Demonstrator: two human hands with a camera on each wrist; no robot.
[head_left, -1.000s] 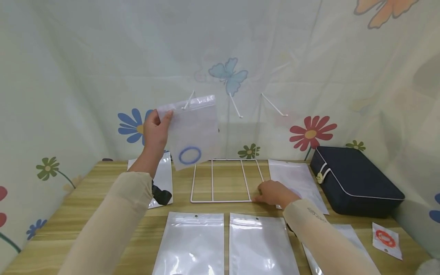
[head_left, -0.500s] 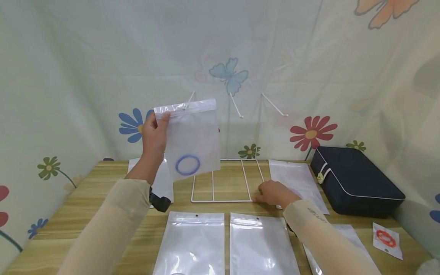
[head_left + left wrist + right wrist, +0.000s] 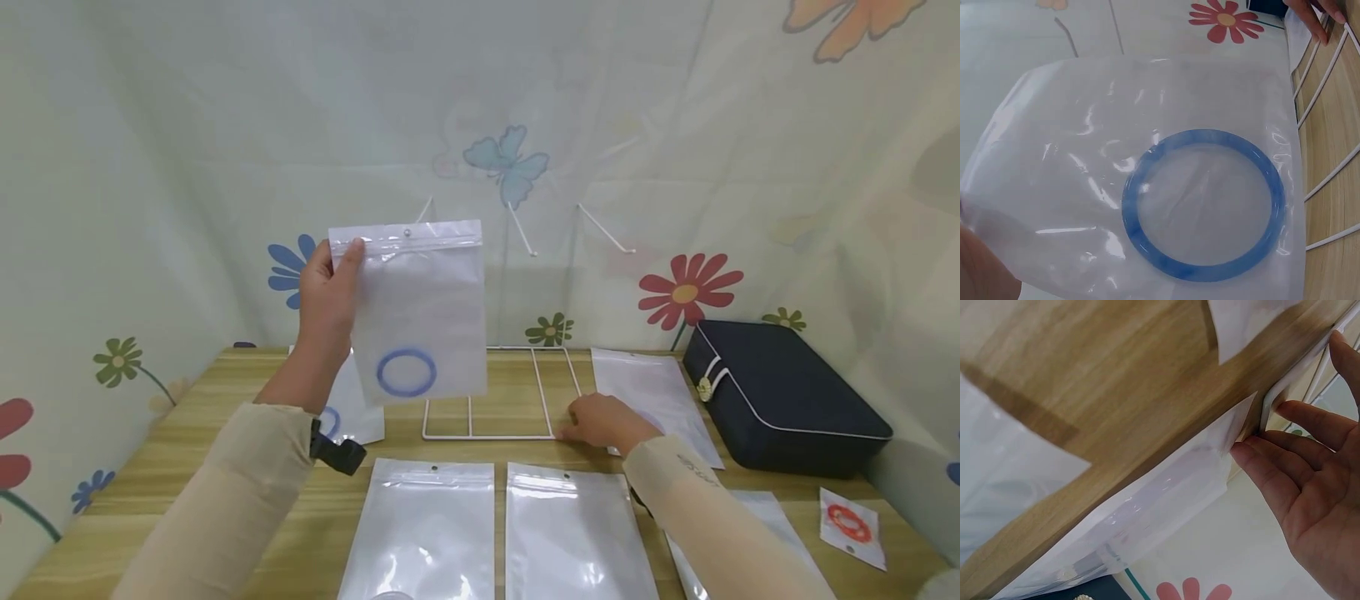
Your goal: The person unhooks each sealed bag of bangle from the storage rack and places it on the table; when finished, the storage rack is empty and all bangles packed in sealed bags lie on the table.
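Note:
My left hand (image 3: pixel 327 292) pinches the upper left corner of a clear zip bag (image 3: pixel 420 308) and holds it upright in the air. Inside, near the bottom, lies a blue bangle (image 3: pixel 1138 231). The bag's punched hole is in line with the left hook (image 3: pixel 425 210) of a white wire rack (image 3: pixel 542 392). Whether the hook's tip passes through the hole, I cannot tell. At the front right corner of the rack's base, my right hand (image 3: pixel 603 423) holds the wire, with its thumb and fingers (image 3: pixel 1316 419) on either side of the corner.
Two silvery zip bags (image 3: pixel 435 525) lie in front of the rack, with more bags (image 3: pixel 651 392) on both sides. A dark blue case (image 3: pixel 787 392) stands at the right. Before it lies a small packet (image 3: pixel 852 525) with a red ring. Two bare hooks (image 3: pixel 606 229) jut from the rack.
My left hand has drawn the zip bag slightly down and toward me, and the bag hangs straighter. The left hook's tip no longer shows in front of it. My right hand has stayed put.

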